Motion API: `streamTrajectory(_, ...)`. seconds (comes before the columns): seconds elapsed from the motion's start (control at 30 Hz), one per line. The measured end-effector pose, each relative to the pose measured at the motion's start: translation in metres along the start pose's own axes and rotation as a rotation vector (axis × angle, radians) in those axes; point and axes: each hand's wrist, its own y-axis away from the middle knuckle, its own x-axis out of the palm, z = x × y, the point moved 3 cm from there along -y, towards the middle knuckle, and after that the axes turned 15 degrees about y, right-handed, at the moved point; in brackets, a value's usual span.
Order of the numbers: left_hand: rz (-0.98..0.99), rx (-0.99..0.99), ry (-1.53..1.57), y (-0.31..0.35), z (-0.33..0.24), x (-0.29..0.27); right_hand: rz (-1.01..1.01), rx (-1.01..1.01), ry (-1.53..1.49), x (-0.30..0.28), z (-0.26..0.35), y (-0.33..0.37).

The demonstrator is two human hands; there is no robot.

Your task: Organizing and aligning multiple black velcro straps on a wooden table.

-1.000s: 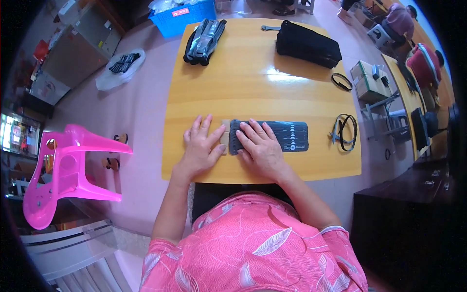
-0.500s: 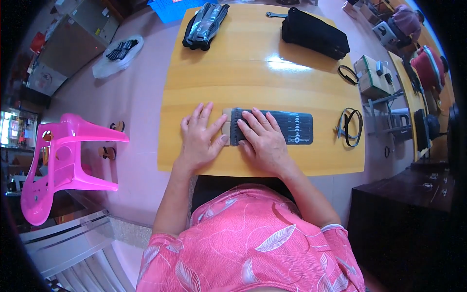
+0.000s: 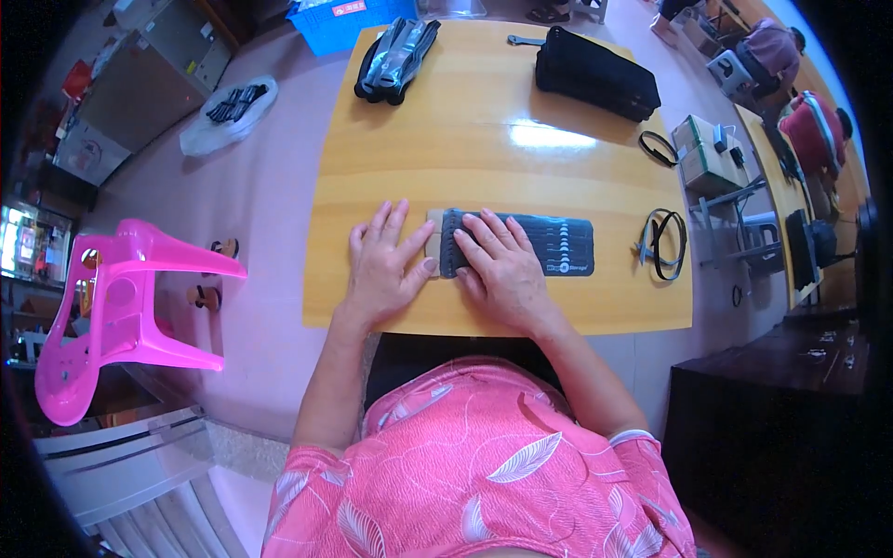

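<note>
On the wooden table [image 3: 409, 158], near its front edge, lies a flat dark pack [image 3: 569, 249] of what look like black straps side by side, with pale printed marks. A strip of brown cardboard [image 3: 433, 244] shows at its left end. My right hand [image 3: 504, 274] rests palm down over the left half of the pack, fingers stretched out and slightly apart. My left hand [image 3: 379, 270] lies flat on the table with fingers spread, its thumb and index fingertip at the cardboard's left edge. What lies under my right palm is hidden.
At the table's back are a bundle of black straps [image 3: 397, 60], a black pouch [image 3: 595, 76] and a wrench [image 3: 526, 41]. Looped straps [image 3: 662, 244] lie at the right edge. A pink stool [image 3: 130, 302] stands left; a blue crate [image 3: 330, 26] sits behind. People sit at far right.
Both hands stay in the same pose on the pack and table. The view has tilted slightly, so the far things sit a little lower in the picture.
</note>
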Motion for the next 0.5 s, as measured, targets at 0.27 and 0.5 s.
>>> streamTrajectory(0.27, 0.008, -0.002, -0.002, -0.0005, -0.0012, -0.001, -0.003, 0.004, -0.012, 0.0003, -0.0007, 0.0)
streamTrajectory(0.5, 0.008, -0.017, -0.006, -0.0011, 0.0012, -0.0014, -0.008, 0.002, 0.002, 0.003, -0.0011, -0.0027)
